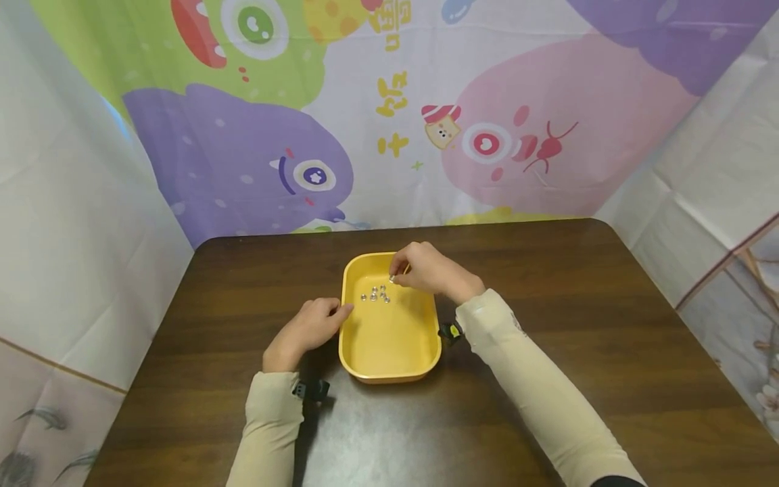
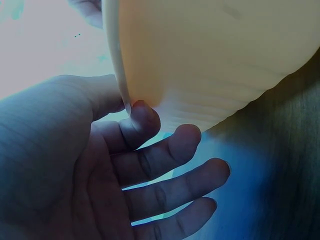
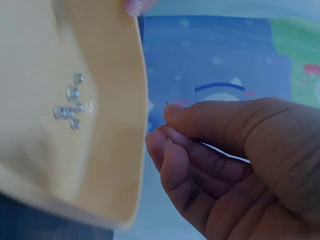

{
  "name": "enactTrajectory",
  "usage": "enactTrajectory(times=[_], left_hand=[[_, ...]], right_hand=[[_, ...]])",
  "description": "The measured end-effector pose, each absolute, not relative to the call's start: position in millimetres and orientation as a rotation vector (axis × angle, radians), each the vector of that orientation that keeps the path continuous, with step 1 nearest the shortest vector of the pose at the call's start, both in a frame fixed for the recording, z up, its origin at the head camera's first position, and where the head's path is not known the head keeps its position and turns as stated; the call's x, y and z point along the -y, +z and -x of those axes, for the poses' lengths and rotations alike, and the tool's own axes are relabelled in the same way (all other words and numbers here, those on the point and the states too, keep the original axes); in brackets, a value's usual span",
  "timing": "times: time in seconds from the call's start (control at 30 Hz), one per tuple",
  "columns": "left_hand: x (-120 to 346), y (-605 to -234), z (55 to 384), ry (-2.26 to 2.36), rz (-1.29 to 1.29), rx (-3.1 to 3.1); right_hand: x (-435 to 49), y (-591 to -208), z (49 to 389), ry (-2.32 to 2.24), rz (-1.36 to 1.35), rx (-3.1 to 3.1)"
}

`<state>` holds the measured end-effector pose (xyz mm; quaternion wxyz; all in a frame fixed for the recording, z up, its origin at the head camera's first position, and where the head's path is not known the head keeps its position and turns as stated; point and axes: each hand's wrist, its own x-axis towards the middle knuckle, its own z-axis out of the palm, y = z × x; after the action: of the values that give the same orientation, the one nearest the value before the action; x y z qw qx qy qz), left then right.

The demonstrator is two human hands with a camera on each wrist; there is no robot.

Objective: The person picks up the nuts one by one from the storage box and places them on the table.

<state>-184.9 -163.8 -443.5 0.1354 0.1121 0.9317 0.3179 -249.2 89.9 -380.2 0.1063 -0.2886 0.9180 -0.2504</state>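
Note:
A yellow tray [image 1: 389, 345] stands on the table, several small round shiny silver metal pieces [image 1: 374, 297] lying loose on its floor toward the far end. At its left rim is my left hand [image 1: 312, 325], pinching the wall between thumb and index finger; in the left wrist view the other fingers [image 2: 175, 185] spread below, off the tray. My right hand [image 1: 429, 270] is over the tray's far right part, pinching one small silver piece [image 1: 391, 278] between thumb and fingertips. In the right wrist view the fingers [image 3: 175, 165] hide most of that piece.
The tray rests on a dark brown wooden table [image 1: 523, 379]. A cartoon-printed cloth [image 1: 389, 189] hangs behind the table's far edge. Pale curtains [image 1: 73, 203] hang at both sides. A small black wrist camera [image 1: 450, 331] on the right sleeve is close to the tray's right wall.

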Motion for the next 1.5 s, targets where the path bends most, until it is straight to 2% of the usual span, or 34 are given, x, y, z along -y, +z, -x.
enactTrajectory(times=[0.33, 0.7, 1.1, 1.5], left_hand=[[164.5, -442.4, 185.7, 0.926, -0.31, -2.694], [163.7, -444.2, 185.3, 0.931, -0.293, -2.677], [164.1, -444.4, 184.9, 0.934, -0.303, -2.686], [163.6, -445.3, 185.4, 0.925, -0.313, -2.695]], right_hand=[[-122.9, -368.6, 255.7, -0.799, 0.787, -2.767], [-175.1, -373.2, 257.7, -0.859, 0.6, -2.788], [-207.5, -392.7, 254.8, -0.813, 0.544, -2.844], [-231.1, -432.9, 254.1, -0.792, 0.505, -2.832]])
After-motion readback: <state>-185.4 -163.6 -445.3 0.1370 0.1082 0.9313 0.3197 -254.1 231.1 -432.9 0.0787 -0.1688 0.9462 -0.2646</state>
